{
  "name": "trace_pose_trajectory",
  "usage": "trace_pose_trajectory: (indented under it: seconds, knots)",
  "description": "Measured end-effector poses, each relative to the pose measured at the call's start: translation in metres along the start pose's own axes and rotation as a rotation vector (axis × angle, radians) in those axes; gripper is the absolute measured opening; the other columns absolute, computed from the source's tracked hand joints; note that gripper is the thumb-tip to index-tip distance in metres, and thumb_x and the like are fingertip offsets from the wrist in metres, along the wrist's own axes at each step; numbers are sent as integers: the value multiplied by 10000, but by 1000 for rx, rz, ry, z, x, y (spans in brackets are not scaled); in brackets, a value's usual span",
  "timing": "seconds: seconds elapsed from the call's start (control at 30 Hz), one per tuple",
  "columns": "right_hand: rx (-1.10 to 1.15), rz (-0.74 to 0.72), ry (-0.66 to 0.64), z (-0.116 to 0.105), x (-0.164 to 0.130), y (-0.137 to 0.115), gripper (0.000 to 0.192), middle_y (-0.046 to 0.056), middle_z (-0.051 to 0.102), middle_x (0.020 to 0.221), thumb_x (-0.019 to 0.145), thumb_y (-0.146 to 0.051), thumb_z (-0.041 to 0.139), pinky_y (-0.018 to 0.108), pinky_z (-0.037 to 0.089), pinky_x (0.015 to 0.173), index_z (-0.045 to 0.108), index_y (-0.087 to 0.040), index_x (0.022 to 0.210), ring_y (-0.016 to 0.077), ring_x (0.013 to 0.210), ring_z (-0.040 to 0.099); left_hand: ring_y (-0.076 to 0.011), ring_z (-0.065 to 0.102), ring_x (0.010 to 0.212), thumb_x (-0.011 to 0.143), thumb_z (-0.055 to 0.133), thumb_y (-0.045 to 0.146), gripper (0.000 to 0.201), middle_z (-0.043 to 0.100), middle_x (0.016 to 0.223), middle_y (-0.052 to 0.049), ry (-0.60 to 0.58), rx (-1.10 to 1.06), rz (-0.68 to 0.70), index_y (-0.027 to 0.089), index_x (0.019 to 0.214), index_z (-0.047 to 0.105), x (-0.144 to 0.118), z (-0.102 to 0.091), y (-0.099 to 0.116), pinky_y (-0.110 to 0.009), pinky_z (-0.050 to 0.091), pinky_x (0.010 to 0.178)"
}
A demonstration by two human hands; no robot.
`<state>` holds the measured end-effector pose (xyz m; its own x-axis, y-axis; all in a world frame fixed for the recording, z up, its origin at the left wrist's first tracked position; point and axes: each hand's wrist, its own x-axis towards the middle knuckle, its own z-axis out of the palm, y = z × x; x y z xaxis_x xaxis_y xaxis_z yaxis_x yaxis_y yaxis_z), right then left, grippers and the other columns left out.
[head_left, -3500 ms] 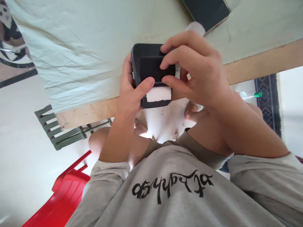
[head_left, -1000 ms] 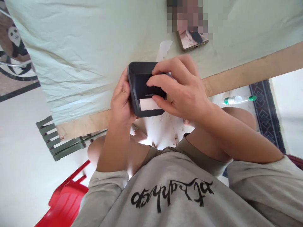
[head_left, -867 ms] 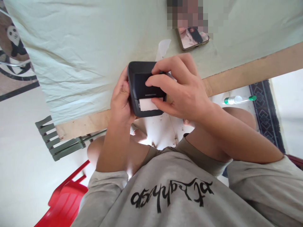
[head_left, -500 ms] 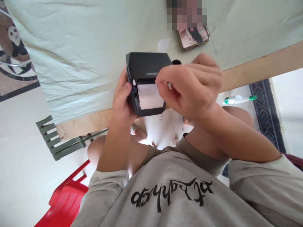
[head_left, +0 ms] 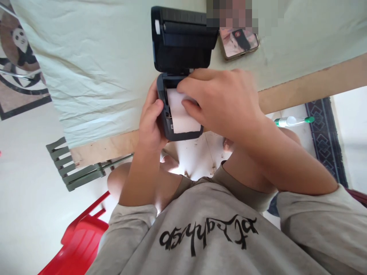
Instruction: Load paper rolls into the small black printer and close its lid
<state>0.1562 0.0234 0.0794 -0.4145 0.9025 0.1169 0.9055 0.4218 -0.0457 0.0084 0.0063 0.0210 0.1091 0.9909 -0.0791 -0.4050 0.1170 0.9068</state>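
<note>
A small black label printer (head_left: 169,131) sits at the table's near edge with its lid (head_left: 183,38) swung open and upright. Inside it lies a white paper roll (head_left: 180,116). My left hand (head_left: 149,122) grips the printer's left side, thumb on the front corner. My right hand (head_left: 223,103) reaches over the open bay with its fingertips pinched on the top of the paper roll, covering the printer's right side.
A pale green cloth (head_left: 100,57) covers the table, which has a bare wooden edge (head_left: 301,88). A phone (head_left: 239,42) lies behind the printer. On the floor are a green-capped bottle (head_left: 292,121), a grey slatted chair (head_left: 77,168) and a red chair (head_left: 77,236).
The printer's lid has swung from shut to fully open, baring the paper roll. My right hand has moved from the lid's front down onto the roll. My left hand keeps its hold.
</note>
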Motion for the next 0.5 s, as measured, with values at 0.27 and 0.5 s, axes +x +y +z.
trace_pose_trajectory:
  seconds: [0.27, 0.5]
  knots:
    - [167, -77, -88, -8, 6, 9, 341, -4, 628, 800, 749, -254, 520, 277, 315, 532, 489, -312, 1084, 163, 616, 545, -277, 481, 1206, 822, 505, 420, 367, 600, 1028, -35, -52, -43, 45, 260, 1152, 526, 0, -2, -3, -412, 391, 1011]
    - [873, -62, -49, -14, -8, 39, 399, -2, 617, 1076, 733, -283, 555, 197, 377, 524, 502, -211, 1122, 71, 691, 571, -249, 557, 1091, 802, 511, 399, 329, 606, 1076, -16, -8, -3, 33, 286, 1106, 568, 2, -2, -5, -387, 438, 961]
